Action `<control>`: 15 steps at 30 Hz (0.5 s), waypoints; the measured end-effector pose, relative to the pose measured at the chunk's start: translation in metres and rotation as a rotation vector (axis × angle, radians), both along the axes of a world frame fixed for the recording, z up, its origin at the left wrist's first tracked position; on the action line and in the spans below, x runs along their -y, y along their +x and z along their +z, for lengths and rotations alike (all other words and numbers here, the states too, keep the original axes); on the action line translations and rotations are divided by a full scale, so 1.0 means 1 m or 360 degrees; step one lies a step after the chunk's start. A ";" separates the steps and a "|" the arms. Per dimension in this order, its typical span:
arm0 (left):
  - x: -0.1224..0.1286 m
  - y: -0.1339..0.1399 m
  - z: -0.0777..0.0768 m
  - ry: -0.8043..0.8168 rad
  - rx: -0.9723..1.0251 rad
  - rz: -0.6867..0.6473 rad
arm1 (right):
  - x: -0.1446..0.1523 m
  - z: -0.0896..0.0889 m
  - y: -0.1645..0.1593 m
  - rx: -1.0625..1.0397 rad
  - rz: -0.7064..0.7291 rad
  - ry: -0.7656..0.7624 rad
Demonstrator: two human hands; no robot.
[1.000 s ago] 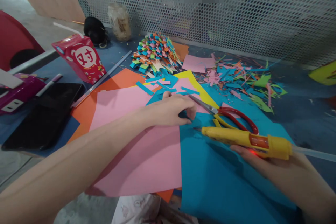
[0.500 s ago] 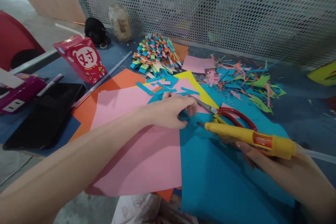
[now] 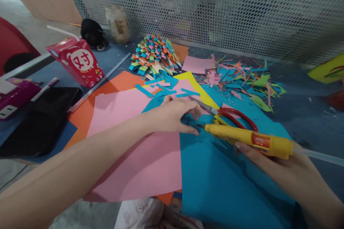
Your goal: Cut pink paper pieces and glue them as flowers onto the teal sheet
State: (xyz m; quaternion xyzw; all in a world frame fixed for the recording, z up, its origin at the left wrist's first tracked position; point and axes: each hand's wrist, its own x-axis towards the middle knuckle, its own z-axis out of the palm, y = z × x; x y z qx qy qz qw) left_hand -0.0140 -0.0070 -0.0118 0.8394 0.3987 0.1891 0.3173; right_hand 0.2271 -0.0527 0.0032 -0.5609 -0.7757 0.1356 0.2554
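Grasping glue gun (image 3: 238, 134) in right grip (image 3: 285, 168), with left grip (image 3: 176, 115) parted just beside, hemmed by scissors (image 3: 214, 111), paper strips (image 3: 144, 91) and scrap heap (image 3: 239, 82).

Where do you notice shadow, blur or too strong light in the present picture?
Head view: a soft shadow falls on the blue sheet below the yellow glue gun; head view: the perforated screen looks smeared toward upper right; head view: the floor is brightest at upper left.
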 end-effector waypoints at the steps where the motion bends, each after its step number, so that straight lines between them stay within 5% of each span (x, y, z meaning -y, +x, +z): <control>1: 0.001 0.001 0.000 0.0013 -0.0027 0.0029 | 0.000 0.000 0.000 -0.0031 0.0013 -0.0005; 15: 0.017 0.010 -0.002 0.0021 -0.0136 0.0285 | 0.005 0.005 -0.002 -0.0005 0.0117 0.0021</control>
